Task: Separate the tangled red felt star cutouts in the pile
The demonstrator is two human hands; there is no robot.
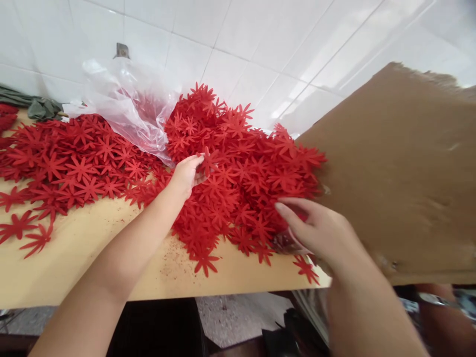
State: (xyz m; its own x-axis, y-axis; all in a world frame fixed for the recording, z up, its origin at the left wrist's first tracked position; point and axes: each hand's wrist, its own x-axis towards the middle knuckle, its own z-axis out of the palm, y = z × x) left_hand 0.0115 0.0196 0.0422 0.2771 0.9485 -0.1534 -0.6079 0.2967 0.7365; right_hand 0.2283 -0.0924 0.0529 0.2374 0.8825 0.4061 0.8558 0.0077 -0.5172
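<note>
My left hand (189,174) reaches into the big heap of red flower-shaped cutouts (253,168). Between its thumb and fingers it pinches one red flower cutout (209,161). At the heap's right front edge, my right hand (320,228) is curled, thumb towards the cutouts. Under its fingers shows a see-through plastic bag (288,242) with red in it, partly hidden by the hand. A single cutout (307,269) lies just below that hand, near the table edge.
A second pile of red cutouts (78,163) spreads across the left of the wooden table (107,233). Behind it sits a large clear plastic bag (130,109) against the white tiled wall (238,44). A brown cardboard sheet (401,183) stands at right. Dark green cloth (40,106) lies far left.
</note>
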